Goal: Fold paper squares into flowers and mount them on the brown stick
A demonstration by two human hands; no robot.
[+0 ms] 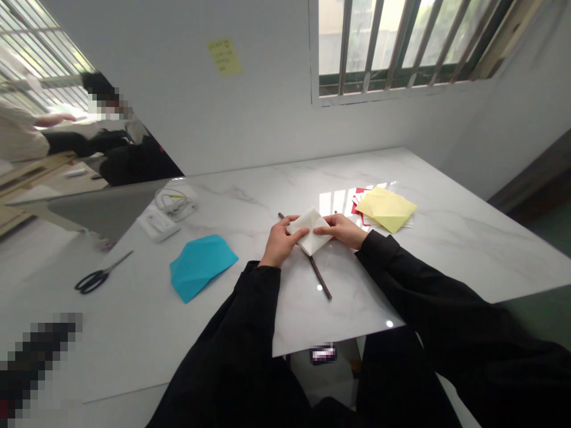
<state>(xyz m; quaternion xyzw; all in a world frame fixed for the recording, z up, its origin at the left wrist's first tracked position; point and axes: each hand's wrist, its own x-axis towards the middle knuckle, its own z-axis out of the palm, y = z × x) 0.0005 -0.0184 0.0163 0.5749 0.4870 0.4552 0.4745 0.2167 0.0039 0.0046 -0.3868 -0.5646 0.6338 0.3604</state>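
A folded white sheet of paper (314,241), roughly diamond-shaped with creases meeting near its middle, is held in front of me. My left hand (282,239) grips its left corner, thumb on top. On the opposite side my right hand (342,230) pinches the right corner, its thumb also lying on the paper. Beneath the paper a thin dark brown stick (321,278) lies slantwise on the table; its middle is hidden by the paper and my left hand. The fingers under the sheet are out of sight.
Left of my hands lies a creased blue paper (203,266), with black-handled scissors (100,278) farther left. A white box (158,224) and a coiled white cable (176,205) sit behind. To the right, yellow paper (387,208) rests on red and white sheets. The marble-patterned table (455,238) meets a wall.
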